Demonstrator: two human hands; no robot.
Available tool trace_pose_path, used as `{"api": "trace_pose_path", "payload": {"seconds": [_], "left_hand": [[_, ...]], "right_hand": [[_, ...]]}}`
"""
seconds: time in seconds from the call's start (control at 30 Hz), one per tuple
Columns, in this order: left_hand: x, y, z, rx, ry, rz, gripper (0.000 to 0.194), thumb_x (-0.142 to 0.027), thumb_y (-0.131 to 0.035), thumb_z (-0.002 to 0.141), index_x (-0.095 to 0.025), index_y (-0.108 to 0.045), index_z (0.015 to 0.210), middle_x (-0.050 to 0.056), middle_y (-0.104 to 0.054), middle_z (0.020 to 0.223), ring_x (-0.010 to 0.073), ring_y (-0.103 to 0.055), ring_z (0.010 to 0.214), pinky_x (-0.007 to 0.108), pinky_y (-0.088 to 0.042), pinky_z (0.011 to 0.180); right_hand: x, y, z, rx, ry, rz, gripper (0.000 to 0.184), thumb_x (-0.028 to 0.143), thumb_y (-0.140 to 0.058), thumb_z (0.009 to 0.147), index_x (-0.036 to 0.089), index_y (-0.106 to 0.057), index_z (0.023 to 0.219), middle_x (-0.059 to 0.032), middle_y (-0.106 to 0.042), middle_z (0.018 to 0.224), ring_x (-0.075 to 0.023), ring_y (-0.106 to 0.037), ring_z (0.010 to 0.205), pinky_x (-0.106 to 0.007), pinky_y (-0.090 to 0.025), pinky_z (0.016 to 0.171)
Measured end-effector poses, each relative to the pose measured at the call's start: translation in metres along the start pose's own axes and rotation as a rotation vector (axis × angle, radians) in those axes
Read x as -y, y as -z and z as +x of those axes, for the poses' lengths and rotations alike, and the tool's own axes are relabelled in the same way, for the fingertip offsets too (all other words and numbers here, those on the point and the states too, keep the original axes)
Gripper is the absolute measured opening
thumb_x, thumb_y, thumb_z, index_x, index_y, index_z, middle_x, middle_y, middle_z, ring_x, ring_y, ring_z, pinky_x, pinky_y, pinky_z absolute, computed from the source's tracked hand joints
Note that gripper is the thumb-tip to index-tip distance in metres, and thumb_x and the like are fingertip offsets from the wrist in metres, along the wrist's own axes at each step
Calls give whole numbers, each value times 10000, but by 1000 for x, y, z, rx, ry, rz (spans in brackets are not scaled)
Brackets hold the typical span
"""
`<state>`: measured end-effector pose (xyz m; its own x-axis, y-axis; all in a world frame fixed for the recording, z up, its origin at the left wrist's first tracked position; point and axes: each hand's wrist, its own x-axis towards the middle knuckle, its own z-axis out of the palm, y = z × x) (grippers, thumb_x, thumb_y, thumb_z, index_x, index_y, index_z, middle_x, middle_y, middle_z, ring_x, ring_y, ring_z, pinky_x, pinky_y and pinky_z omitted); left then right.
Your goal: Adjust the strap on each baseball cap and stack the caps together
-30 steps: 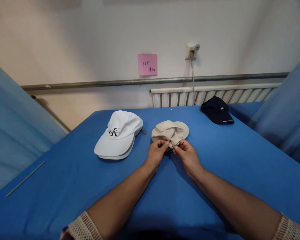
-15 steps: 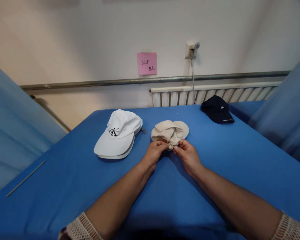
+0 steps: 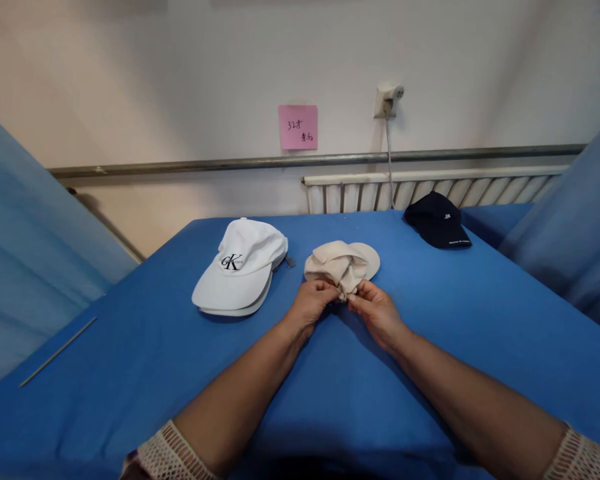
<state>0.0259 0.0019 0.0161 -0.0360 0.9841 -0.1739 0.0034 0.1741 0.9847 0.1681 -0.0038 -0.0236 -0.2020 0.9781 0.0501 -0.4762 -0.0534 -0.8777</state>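
A crumpled beige cap [image 3: 341,264] lies in the middle of the blue table [image 3: 430,320], its brim pointing away from me. My left hand [image 3: 311,305] pinches the near edge of its bunched cloth from the left. From the right, my right hand [image 3: 377,312] pinches the same edge. Both hands rest low on the table surface, fingertips almost meeting at the cap's back.
A white cap with a black logo [image 3: 240,267] sits stacked on another white cap, left of the beige one. A dark navy cap [image 3: 437,220] lies at the far right edge. A thin stick [image 3: 57,351] lies near the left edge. Blue curtains flank both sides.
Hands and beige cap keep nearly the same pose; only the view has shifted slightly to the right.
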Motion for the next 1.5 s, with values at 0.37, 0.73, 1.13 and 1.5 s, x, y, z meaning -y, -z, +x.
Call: {"api": "trace_pose_path", "payload": {"seconds": [0.37, 0.73, 1.13, 1.5], "left_hand": [[15, -6, 1, -104, -189, 44, 203, -332, -728, 646, -144, -657, 618, 24, -630, 619, 129, -530, 582, 259, -401, 594], [18, -8, -14, 33, -773, 567, 313, -142, -604, 799, -202, -604, 1106, 97, -611, 1170, 218, -556, 1128, 367, -418, 1002], [8, -1, -3, -43, -783, 589, 240, -187, -528, 864, -222, -675, 1050, 86, -657, 1076, 215, -591, 1038, 355, -426, 967], [-11, 15, -2, 220, -407, 370, 208, -345, -622, 793, -177, -727, 857, 37, -669, 765, 151, -546, 669, 257, -420, 652]], "right_hand": [[6, -6, -4, -10, -53, 86, 244, 298, -806, 647, 230, -673, 839, -2, -652, 831, -132, -535, 691, -271, -439, 659], [9, 1, 1, -98, -156, 313, 216, 219, -820, 630, 208, -668, 783, 20, -655, 771, -105, -567, 668, -233, -455, 641], [4, 4, -1, -167, 361, -487, 213, 272, -666, 781, 272, -704, 990, -48, -630, 1014, -187, -574, 820, -350, -474, 779], [25, 20, 12, 195, 571, -814, 182, 215, -605, 831, 295, -676, 978, -52, -606, 1243, -192, -613, 797, -374, -479, 773]]}}
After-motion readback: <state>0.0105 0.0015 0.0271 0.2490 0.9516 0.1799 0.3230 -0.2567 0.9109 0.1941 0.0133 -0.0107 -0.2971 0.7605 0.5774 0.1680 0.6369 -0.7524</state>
